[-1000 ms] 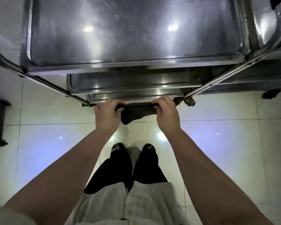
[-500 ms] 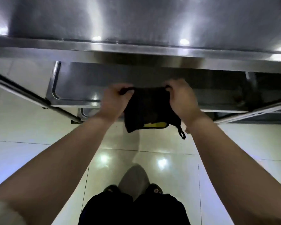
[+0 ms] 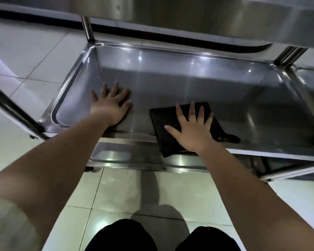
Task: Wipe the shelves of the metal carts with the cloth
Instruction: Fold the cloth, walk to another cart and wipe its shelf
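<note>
The black cloth (image 3: 161,124) is pressed flat on the near part of the middle shelf (image 3: 207,87) by the right hand (image 3: 192,129), fingers spread. The left hand (image 3: 112,105) is laid flat further left, fingers apart. The cloth is left hanging over the near edge, so it could be dragged off by a pull. It is no longer held up by both hands.

Dim cool indoor light, small white glints on the shiny stainless-steel cart shelf (image 3: 188,84), soft shadow across the glossy pale floor tiles (image 3: 116,189), wide-angle bending at edges, slight blur.
</note>
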Tool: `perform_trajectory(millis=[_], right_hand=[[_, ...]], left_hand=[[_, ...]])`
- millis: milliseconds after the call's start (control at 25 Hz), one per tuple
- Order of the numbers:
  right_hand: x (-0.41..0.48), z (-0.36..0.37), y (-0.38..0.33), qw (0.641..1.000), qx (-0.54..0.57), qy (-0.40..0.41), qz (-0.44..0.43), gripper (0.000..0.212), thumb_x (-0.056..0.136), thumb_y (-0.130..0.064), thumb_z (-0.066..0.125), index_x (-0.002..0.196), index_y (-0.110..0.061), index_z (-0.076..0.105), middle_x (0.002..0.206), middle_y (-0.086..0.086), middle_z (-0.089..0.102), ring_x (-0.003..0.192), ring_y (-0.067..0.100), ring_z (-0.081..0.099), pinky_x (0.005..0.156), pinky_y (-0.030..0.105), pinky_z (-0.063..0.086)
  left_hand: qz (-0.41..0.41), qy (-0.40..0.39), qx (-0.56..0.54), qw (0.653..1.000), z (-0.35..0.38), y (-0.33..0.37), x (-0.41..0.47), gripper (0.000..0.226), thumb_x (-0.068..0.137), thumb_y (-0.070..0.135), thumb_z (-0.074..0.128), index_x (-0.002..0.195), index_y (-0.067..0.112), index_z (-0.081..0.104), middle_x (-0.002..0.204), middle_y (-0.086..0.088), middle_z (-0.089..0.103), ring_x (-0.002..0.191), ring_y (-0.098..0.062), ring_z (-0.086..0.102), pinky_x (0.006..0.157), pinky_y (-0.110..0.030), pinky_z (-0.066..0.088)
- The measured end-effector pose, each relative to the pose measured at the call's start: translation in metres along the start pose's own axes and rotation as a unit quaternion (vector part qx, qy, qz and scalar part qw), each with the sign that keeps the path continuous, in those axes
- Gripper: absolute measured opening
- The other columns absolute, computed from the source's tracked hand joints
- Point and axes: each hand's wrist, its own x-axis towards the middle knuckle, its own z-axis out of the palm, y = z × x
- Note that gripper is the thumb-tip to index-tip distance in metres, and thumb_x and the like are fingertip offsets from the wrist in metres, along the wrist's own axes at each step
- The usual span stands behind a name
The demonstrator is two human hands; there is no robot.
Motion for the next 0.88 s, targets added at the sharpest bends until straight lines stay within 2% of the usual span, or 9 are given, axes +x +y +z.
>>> perform_trajectory(millis=[120,320,480,600,760,880], right_hand=[[0.008,-0.001,-0.001,1.0,-0.012,-0.015,0.008,0.086,0.084,-0.08,0.011,0.151,-0.035,-0.018,0.16,0.017,-0.02,0.145,0.045,-0.016,0.112,0.063,-0.012],[0.077,-0.006,-0.037,0.999,-0.008,0.023,0.026,0.083,0.085,-0.08,0.008,0.153,-0.036,-0.011,0.161,0.015,-0.015,0.145,0.045,-0.013,0.113,0.065,-0.009],[0.119,-0.019,-0.062,0.999,0.031,0.033,0.002,0.071,0.087,-0.078,0.011,0.149,-0.049,-0.01,0.161,-0.005,-0.022,0.144,0.047,-0.016,0.108,0.072,-0.007],[0.087,-0.014,-0.058,0.999,0.034,0.005,0.004,0.068,0.086,-0.079,0.009,0.147,-0.054,-0.011,0.162,-0.01,-0.016,0.145,0.045,-0.015,0.108,0.072,-0.008],[0.032,0.0,-0.03,1.0,0.007,0.022,-0.019,0.067,0.086,-0.08,0.011,0.146,-0.057,-0.009,0.161,-0.014,-0.014,0.146,0.042,-0.012,0.111,0.069,-0.008],[0.049,-0.009,-0.006,0.997,0.033,-0.001,0.074,0.067,0.086,-0.08,0.011,0.146,-0.057,-0.007,0.162,-0.015,-0.012,0.146,0.042,-0.012,0.11,0.069,-0.007]], left_hand=[[0.014,-0.006,0.021,1.0,0.004,-0.001,0.002,0.056,0.097,0.062,0.015,0.15,0.051,0.001,0.162,0.012,-0.009,0.15,-0.026,-0.008,0.114,-0.063,-0.008],[0.018,0.015,0.024,0.999,0.008,-0.003,0.008,0.056,0.096,0.061,0.012,0.15,0.052,0.001,0.163,0.012,-0.004,0.15,-0.027,-0.006,0.113,-0.065,-0.008],[0.014,0.015,0.022,1.0,0.005,-0.003,0.01,0.054,0.098,0.058,0.013,0.15,0.051,0.001,0.163,0.012,-0.004,0.15,-0.026,-0.006,0.113,-0.065,-0.007],[0.005,0.008,0.013,1.0,0.004,-0.002,0.009,0.053,0.099,0.057,0.015,0.15,0.052,0.002,0.163,0.014,-0.003,0.15,-0.025,-0.005,0.113,-0.064,-0.007],[0.003,0.011,0.001,1.0,0.001,-0.001,0.005,0.054,0.098,0.058,0.016,0.15,0.051,0.005,0.163,0.013,-0.002,0.15,-0.025,-0.004,0.113,-0.064,-0.006],[0.008,0.007,0.004,1.0,-0.001,0.002,-0.002,0.055,0.098,0.059,0.014,0.151,0.049,0.005,0.163,0.011,-0.002,0.15,-0.026,-0.005,0.113,-0.064,-0.007]])
